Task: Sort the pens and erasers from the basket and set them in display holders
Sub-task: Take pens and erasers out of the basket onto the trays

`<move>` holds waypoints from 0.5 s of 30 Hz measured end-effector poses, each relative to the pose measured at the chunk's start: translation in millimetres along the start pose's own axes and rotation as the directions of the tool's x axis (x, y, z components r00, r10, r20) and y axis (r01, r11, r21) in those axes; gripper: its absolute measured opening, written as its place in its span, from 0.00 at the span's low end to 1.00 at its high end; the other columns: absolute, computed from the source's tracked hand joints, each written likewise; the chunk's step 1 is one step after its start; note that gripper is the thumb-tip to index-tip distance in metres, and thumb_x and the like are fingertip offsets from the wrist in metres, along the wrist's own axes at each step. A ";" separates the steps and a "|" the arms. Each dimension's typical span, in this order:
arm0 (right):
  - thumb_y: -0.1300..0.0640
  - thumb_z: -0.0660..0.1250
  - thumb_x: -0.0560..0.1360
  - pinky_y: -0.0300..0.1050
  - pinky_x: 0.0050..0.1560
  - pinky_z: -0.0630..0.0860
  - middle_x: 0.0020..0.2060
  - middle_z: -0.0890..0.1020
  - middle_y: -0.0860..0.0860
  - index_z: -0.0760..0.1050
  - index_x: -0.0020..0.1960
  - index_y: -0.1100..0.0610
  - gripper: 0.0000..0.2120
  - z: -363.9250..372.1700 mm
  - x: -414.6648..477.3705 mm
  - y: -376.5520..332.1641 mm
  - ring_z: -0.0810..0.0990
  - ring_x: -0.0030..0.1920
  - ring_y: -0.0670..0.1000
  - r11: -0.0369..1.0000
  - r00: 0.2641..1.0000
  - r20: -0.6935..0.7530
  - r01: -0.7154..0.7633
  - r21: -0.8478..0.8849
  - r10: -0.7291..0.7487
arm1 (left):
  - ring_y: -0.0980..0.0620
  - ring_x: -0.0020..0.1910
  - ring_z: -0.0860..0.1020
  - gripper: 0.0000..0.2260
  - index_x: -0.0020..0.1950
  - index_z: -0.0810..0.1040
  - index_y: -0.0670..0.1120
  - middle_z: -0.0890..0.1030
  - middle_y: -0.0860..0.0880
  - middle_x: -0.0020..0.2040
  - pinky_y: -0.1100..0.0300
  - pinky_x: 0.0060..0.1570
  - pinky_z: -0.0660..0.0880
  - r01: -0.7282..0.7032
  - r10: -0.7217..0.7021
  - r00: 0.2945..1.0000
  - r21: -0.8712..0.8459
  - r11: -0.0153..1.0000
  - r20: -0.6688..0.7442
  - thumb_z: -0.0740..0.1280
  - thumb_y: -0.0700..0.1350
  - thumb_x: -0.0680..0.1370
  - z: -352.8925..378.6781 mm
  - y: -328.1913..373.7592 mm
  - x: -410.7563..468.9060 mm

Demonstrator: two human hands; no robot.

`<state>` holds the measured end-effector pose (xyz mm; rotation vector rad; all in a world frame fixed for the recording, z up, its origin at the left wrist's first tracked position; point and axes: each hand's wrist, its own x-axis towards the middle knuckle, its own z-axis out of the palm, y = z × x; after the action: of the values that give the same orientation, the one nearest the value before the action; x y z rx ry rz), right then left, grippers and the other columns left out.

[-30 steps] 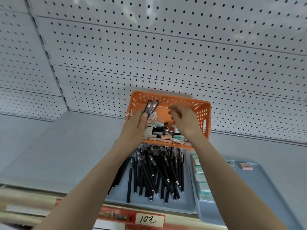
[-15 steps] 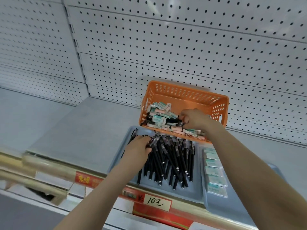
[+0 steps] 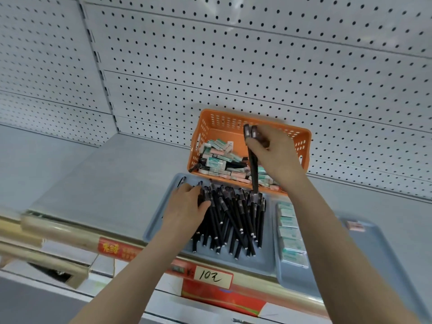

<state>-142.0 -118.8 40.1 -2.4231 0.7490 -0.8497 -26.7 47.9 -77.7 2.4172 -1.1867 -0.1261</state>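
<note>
1. Against the pegboard, an orange basket sits at the shelf's rear, with loose erasers heaped inside.
2. Just in front is a blue tray, carrying a pen pile.
3. Right hand is over the basket, fingers curled round two black pens, upright.
4. Left hand rests on the pile's left edge, fingers together.

A shop, seen at a display shelf. White pegboard wall panels rise behind it. A handwritten price label reading 10 sits by a red strip on the shelf's front edge. Grey trays hold heaped black pens and a row of boxed erasers.
</note>
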 end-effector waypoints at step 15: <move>0.44 0.59 0.81 0.52 0.65 0.70 0.68 0.69 0.55 0.64 0.75 0.53 0.25 80.2 -104.3 27.7 0.68 0.68 0.59 0.881 0.885 0.378 -0.072 -0.467 0.272 | 0.42 0.78 0.42 0.33 0.80 0.41 0.49 0.45 0.50 0.80 0.35 0.73 0.44 -0.077 0.027 0.974 0.214 0.974 0.226 0.51 0.60 0.81 24.4 -3.6 -9.9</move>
<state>-166.4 -55.2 -75.8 -2.7308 1.0472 -0.0392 -36.9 49.1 -102.2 2.6153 -1.4306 -0.2669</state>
